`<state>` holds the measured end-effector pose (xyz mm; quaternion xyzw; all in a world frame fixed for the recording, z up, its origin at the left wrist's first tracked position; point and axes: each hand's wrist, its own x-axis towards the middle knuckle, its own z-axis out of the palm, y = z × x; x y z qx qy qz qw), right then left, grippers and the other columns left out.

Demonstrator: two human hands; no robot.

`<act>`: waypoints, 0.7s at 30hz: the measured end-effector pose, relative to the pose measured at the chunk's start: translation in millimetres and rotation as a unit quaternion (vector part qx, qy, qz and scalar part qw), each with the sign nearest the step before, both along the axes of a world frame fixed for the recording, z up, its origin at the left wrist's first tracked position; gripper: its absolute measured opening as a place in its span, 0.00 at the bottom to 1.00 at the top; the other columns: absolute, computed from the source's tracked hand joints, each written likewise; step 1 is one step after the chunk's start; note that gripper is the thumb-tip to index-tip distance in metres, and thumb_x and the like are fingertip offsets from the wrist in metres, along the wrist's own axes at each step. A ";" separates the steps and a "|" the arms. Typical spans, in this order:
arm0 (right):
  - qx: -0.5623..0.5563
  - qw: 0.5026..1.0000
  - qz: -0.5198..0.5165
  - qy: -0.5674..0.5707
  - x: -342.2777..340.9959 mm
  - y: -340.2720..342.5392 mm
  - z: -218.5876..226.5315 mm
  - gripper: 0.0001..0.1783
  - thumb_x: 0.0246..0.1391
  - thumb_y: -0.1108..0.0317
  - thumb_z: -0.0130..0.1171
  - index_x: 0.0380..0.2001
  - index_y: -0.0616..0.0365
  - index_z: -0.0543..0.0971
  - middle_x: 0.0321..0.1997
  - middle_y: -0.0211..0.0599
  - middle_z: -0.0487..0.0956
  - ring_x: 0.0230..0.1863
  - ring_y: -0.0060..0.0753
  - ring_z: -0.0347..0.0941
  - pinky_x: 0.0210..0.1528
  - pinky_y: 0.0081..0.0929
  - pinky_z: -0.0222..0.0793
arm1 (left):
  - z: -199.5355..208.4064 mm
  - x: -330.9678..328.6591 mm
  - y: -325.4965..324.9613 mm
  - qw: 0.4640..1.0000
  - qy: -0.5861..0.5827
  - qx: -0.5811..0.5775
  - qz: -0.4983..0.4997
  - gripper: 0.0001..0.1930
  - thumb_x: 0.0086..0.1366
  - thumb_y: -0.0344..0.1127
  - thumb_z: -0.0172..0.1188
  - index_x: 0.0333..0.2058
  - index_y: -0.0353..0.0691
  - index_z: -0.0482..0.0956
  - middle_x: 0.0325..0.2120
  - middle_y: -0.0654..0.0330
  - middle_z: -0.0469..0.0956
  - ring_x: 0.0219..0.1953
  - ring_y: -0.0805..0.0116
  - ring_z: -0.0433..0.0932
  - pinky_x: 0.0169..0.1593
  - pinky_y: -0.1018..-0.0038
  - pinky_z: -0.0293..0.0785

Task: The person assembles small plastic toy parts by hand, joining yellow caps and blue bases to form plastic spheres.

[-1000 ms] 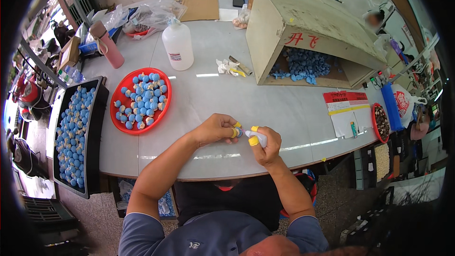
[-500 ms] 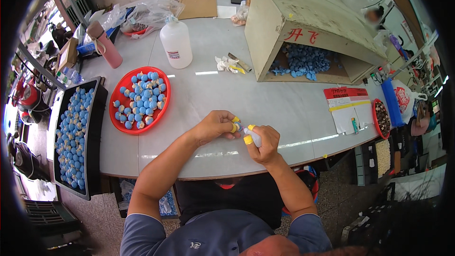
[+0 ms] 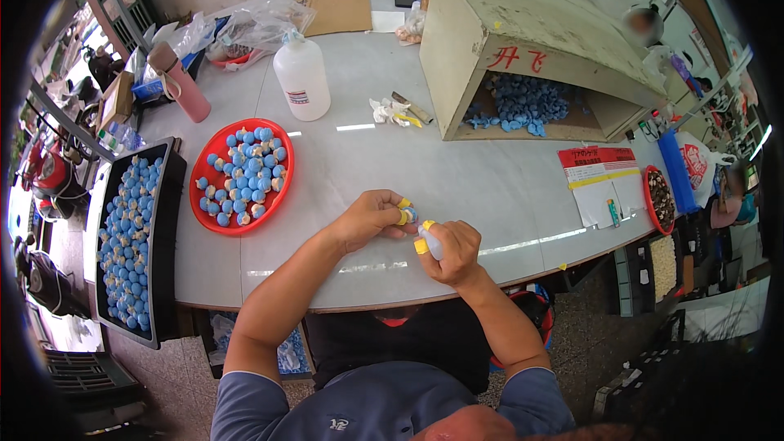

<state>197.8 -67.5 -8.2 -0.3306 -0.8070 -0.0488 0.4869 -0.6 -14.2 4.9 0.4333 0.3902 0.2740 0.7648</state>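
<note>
Centre frame: my left hand [image 3: 371,219] pinches a small blue piece [image 3: 410,214], right hand [image 3: 452,251] grips a small bottle [image 3: 430,239]; left, red bowl [image 3: 206,165] and black tray [image 3: 170,237] hold blue pieces.

bowl [image 3: 214,196] left of hands, box [image 3: 531,41] behind

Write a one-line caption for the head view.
Left hand pinches a small blue piece; right hand tips a small squeeze bottle toward it.

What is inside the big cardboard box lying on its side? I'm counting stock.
A heap of small blue pieces lies at the open front of the cardboard box; the box's top hides whatever sits deeper.
</note>
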 end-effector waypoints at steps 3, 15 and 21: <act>0.001 1.000 -0.005 0.017 1.1 1.0 3.3 0.12 0.45 0.71 0.64 0.32 0.63 0.73 0.18 0.37 0.71 0.15 0.38 0.66 0.19 0.30 0.60 | 3.6 0.7 -1.2 1.000 -0.004 -0.004 0.000 0.15 0.64 0.27 0.57 0.48 0.27 0.71 0.41 0.55 0.77 0.40 0.69 0.82 0.39 0.81 0.80; 0.006 1.000 -0.014 0.024 0.3 2.5 -1.0 0.13 0.40 0.71 0.65 0.31 0.63 0.75 0.18 0.36 0.70 0.16 0.37 0.66 0.19 0.30 0.60 | 5.0 1.2 -1.6 1.000 0.009 -0.001 -0.012 0.14 0.64 0.25 0.55 0.47 0.25 0.71 0.37 0.54 0.79 0.38 0.69 0.82 0.38 0.81 0.80; 0.009 1.000 -0.015 0.026 -1.4 1.7 -0.2 0.13 0.39 0.72 0.64 0.31 0.63 0.75 0.18 0.36 0.70 0.16 0.37 0.67 0.19 0.30 0.60 | 5.4 0.7 -3.0 1.000 0.010 -0.002 -0.016 0.14 0.64 0.25 0.55 0.47 0.25 0.71 0.37 0.53 0.78 0.39 0.68 0.82 0.38 0.81 0.80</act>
